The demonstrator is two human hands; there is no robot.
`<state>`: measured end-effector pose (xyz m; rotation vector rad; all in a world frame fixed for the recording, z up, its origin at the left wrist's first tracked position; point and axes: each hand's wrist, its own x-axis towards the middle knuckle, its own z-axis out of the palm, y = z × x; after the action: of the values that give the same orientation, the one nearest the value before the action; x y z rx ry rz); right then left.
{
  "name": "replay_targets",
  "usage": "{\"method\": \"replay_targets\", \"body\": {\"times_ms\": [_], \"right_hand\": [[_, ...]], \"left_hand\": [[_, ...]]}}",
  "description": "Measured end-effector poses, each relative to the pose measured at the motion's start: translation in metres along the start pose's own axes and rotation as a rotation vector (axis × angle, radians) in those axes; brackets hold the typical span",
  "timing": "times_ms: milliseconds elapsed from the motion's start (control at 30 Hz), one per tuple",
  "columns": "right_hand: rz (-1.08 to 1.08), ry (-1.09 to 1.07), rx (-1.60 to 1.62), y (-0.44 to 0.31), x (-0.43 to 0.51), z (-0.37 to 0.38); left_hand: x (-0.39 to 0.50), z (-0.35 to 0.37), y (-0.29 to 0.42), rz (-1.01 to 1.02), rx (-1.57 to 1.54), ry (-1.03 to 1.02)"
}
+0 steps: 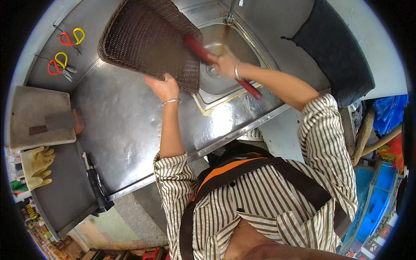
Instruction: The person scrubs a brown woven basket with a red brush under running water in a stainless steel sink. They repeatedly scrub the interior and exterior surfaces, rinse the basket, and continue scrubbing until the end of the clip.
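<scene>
A dark brown woven basket (pixel 130 39) stands tilted over the steel counter and the left edge of the sink, its hollow side towards me. My left hand (pixel 164 87) grips the basket's lower rim, thumb on the near edge. In my right hand (pixel 224 66) is a red-handled brush (pixel 198 48), blurred, its head against or close to the basket's inner side; its bristles cannot be made out. The handle end sticks out past my wrist. Beneath the brush lies the steel sink basin (pixel 221 84) with its drain; a faucet (pixel 229 18) rises at its far edge.
Two pairs of scissors (pixel 61 66) with red and yellow handles hang on the left wall. Below them lies a cleaver (pixel 60 121) on a cutting board (pixel 39 94). Rubber gloves (pixel 37 165) rest at the left edge. A black cloth (pixel 341 48) hangs at the right.
</scene>
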<state>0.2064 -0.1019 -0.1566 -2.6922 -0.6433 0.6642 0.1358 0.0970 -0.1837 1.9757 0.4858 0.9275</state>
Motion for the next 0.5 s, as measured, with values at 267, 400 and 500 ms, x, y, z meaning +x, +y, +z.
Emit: {"method": "replay_targets", "body": {"times_ms": [267,400,500], "right_hand": [[-0.215,-0.062,-0.147,0.014,-0.029,0.016],[-0.014,0.094,-0.077,0.001,0.013,-0.003],[-0.223,-0.138,0.1,-0.006,-0.028,0.009]], "left_hand": [[0.004,-0.003,-0.008,0.018,-0.084,-0.036],[0.004,-0.001,-0.004,0.055,-0.056,-0.034],[0.004,0.003,-0.002,0.038,-0.127,0.03]]}}
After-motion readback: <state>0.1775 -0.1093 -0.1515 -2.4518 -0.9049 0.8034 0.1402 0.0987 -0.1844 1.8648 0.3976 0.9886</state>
